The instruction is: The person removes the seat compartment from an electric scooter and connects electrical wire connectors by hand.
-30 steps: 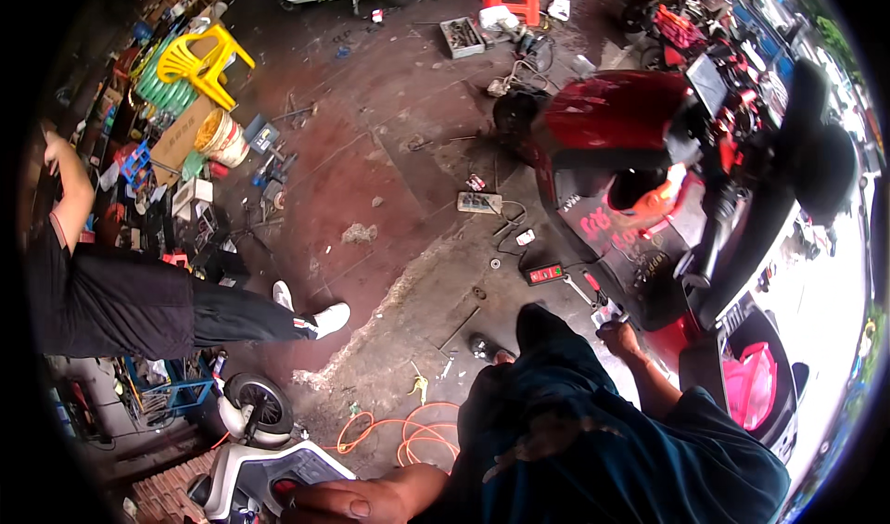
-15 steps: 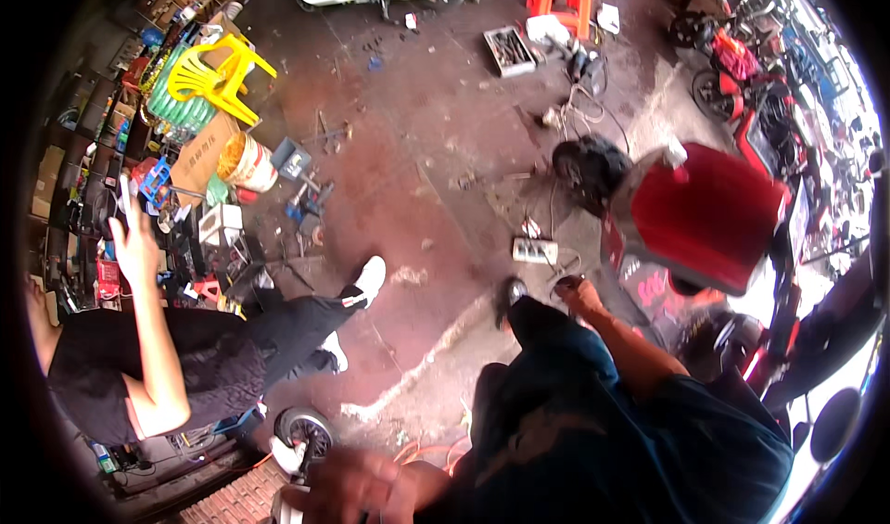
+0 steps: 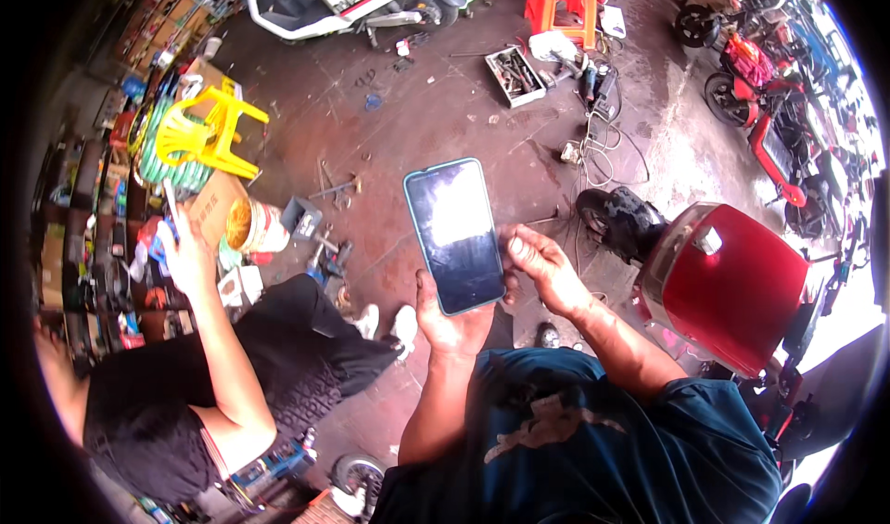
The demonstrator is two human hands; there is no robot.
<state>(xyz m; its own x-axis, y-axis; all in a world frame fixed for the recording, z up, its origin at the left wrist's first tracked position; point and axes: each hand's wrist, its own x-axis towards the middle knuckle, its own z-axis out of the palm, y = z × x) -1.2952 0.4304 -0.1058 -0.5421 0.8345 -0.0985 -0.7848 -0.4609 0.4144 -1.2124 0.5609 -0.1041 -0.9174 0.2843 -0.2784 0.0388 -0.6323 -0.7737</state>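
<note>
The smartphone (image 3: pixel 455 235), dark-screened with a pale blue rim, is held upright in front of the person's chest, above the reddish concrete floor (image 3: pixel 417 125). The left hand (image 3: pixel 451 322) grips its lower end, fingers wrapped behind and thumb on the left edge. The right hand (image 3: pixel 540 266) touches its right edge with fingers loosely curled, holding nothing else. A red scooter (image 3: pixel 732 283) stands just right; another person (image 3: pixel 213 376) crouches at left.
</note>
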